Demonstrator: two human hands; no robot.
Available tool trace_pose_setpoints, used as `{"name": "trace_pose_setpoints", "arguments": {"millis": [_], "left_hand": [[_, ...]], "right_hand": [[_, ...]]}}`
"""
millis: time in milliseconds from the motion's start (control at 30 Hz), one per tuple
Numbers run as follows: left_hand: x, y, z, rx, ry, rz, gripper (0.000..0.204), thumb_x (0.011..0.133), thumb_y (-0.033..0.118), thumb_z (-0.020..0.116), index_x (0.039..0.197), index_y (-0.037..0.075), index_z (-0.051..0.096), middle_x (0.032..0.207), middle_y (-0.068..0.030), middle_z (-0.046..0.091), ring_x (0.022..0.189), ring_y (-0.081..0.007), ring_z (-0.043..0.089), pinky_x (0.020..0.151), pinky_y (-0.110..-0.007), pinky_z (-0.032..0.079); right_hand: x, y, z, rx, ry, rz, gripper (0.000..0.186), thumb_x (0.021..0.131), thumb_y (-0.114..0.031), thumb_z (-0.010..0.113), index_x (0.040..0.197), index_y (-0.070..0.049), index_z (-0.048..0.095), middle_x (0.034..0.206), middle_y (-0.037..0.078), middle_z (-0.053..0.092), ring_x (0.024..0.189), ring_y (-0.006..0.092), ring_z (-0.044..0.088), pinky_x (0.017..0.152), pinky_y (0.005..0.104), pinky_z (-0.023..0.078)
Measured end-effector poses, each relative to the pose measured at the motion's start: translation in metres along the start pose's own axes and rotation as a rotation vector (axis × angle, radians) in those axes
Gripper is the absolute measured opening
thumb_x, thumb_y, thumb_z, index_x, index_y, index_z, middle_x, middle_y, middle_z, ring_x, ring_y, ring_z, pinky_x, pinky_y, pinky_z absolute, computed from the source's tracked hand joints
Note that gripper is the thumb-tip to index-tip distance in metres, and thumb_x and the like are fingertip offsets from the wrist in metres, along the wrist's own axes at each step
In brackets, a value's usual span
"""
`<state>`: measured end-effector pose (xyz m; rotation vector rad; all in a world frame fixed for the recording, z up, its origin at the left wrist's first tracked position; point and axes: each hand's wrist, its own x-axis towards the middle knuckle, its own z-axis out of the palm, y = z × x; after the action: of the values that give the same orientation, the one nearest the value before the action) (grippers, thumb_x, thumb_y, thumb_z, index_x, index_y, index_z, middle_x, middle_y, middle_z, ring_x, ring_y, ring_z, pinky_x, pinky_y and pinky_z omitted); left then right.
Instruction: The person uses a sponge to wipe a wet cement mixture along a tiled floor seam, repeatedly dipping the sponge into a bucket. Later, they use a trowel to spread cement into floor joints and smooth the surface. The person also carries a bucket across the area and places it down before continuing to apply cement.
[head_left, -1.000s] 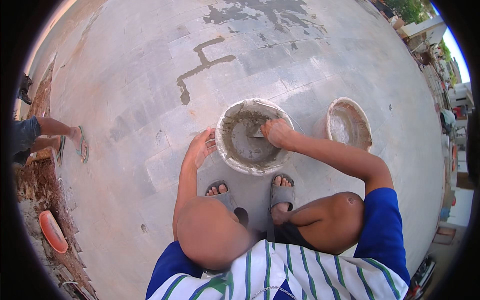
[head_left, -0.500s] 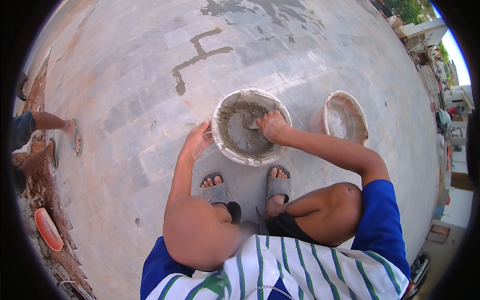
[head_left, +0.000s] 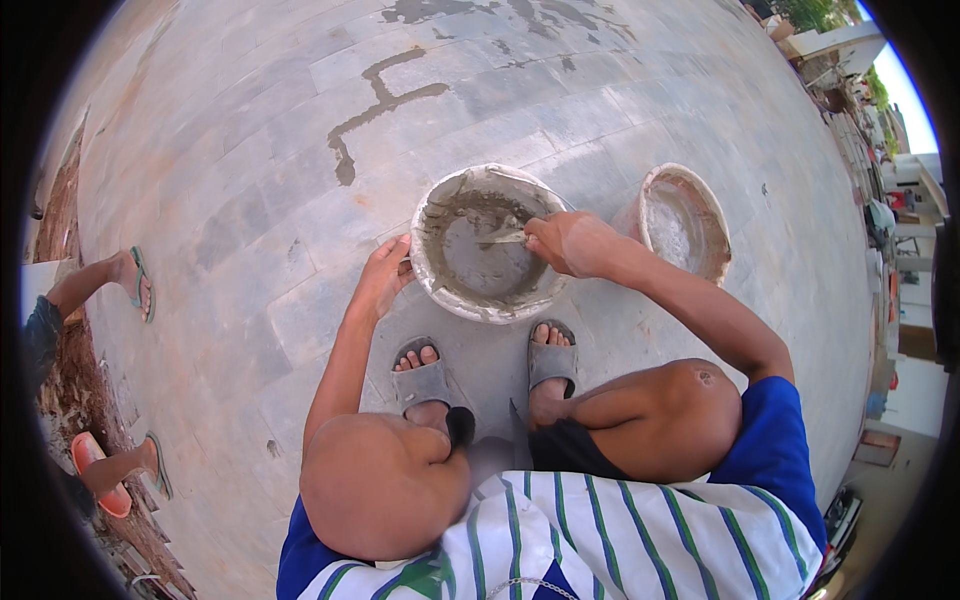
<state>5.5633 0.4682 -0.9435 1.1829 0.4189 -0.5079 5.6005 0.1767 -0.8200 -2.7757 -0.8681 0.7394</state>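
Bucket rim (head_left: 488, 312) off-white; mix (head_left: 468, 262) grey; shirt (head_left: 640, 535) white, striped green and blue (sleeves (head_left: 768, 432) plain blue); sandals (head_left: 421, 384) grey.

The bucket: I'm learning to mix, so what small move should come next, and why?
I'd probably scrape the tool around the inside of the bucket: grey mix clings to its sides, the right hand already grips the tool there, and the left hand, at the bucket's left side, could steady it.

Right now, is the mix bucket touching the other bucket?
Apart. The head view shows a strip of floor between the mix bucket and the other bucket, just above the right hand.
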Motion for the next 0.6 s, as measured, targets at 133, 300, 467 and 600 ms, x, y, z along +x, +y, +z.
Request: {"name": "trace_pose_setpoints", "arguments": {"millis": [133,300,467,600], "left_hand": [[0.0,-0.002,0.0,0.018,0.002,0.002,0.033,0.097,0.033,0.048,0.115,0.005,0.056,0.102,-0.0008,0.061,0.09,-0.0118,0.058,0.083,-0.027,0.048],[0.0,0.002,0.002,0.057,-0.016,-0.004,0.033,0.097,0.032,0.047,0.115,0.006,0.056,0.103,-0.0007,0.061,0.089,-0.0114,0.058,0.083,-0.026,0.047],[-0.003,0.003,0.005,0.106,-0.009,-0.003,0.034,0.098,0.032,0.046,0.117,0.006,0.056,0.105,-0.0004,0.06,0.091,-0.0114,0.057,0.084,-0.026,0.047],[-0.003,0.001,-0.001,0.116,-0.01,0.006,0.036,0.098,0.033,0.045,0.119,0.005,0.054,0.11,-0.0007,0.059,0.095,-0.0123,0.056,0.087,-0.027,0.046]], "right_hand": [[-0.014,0.024,0.001,0.465,0.186,-0.021,0.027,0.096,-0.028,0.045,0.112,-0.009,0.056,0.072,0.006,0.055,0.058,0.0197,0.056,0.052,0.0342,0.044],[-0.006,0.058,0.006,0.926,-0.223,0.354,0.029,0.096,-0.033,0.042,0.111,-0.011,0.053,0.073,-0.002,0.051,0.053,0.0087,0.04,0.046,0.0244,0.034],[-0.013,0.077,0.01,0.705,-0.184,0.446,0.03,0.091,-0.03,0.043,0.104,-0.006,0.054,0.069,0.001,0.053,0.051,0.0103,0.044,0.044,0.0258,0.037],[-0.021,0.074,-0.012,0.576,-0.207,0.459,0.031,0.093,-0.035,0.044,0.108,-0.009,0.053,0.07,0.003,0.057,0.056,0.0115,0.049,0.049,0.0275,0.04]]}}
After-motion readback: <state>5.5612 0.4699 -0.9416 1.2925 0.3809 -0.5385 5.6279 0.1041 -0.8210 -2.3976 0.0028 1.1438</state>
